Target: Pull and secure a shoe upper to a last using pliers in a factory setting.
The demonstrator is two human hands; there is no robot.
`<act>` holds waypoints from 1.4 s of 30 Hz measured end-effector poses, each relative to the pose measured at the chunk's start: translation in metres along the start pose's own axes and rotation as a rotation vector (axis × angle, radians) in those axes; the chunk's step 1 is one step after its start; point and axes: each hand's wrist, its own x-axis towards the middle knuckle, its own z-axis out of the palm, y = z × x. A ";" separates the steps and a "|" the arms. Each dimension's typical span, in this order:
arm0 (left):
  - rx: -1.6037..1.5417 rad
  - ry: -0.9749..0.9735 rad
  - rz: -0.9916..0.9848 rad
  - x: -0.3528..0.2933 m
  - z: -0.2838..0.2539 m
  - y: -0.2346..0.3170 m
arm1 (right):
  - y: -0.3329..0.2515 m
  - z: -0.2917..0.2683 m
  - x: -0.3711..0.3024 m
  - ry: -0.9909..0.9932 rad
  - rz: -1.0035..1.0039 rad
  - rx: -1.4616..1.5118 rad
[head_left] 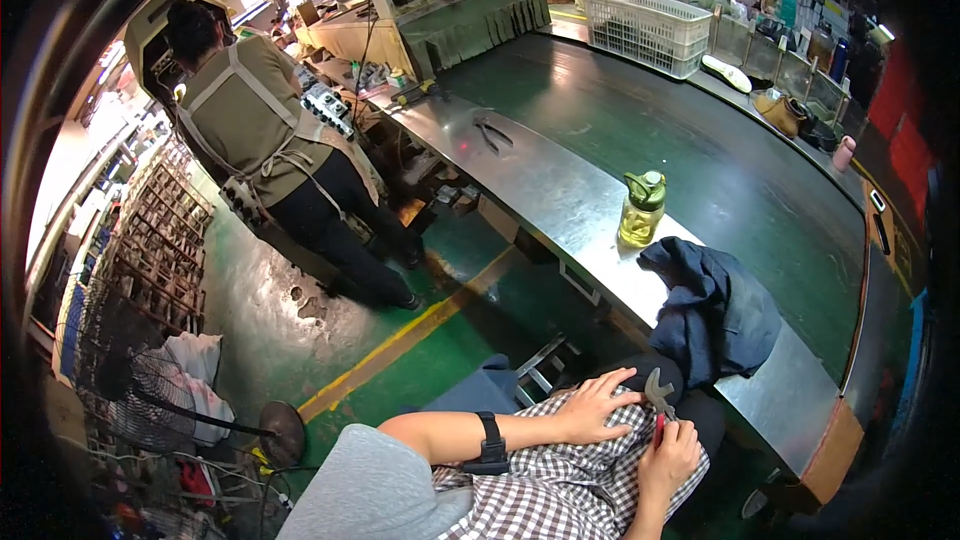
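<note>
My left hand (590, 410) lies flat on the brown-and-white checked cloth (540, 495) over my lap, its fingers spread and nothing in them. Beside it, my right hand (670, 458) grips a pair of pliers (658, 392) by the red handles. The metal jaws stand apart, pointing up and away from me, near the left hand's fingertips. Just beyond the hands, a crumpled dark blue cloth (715, 310) hangs over the metal edge of the workbench (570, 200). Behind that stands a yellow-green water bottle (642, 210), upright.
Another pair of pliers (492, 136) lies farther along the metal strip. A green conveyor belt (700, 140) runs alongside, with a white plastic crate (645, 35) at its far edge. A co-worker (255, 125) stands at a machine to the left. A floor fan (150, 390) stands lower left.
</note>
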 end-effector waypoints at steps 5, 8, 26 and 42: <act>0.010 -0.006 0.004 0.001 0.000 -0.001 | -0.001 -0.001 0.001 -0.008 0.004 -0.001; 0.023 -0.008 0.010 0.001 0.001 -0.002 | 0.000 0.001 0.001 -0.003 -0.001 0.003; 0.024 0.003 0.013 0.001 0.002 -0.002 | 0.000 -0.002 0.001 0.018 -0.008 -0.001; 0.002 -0.006 0.007 0.002 0.000 -0.003 | 0.000 0.000 0.002 0.007 0.004 0.003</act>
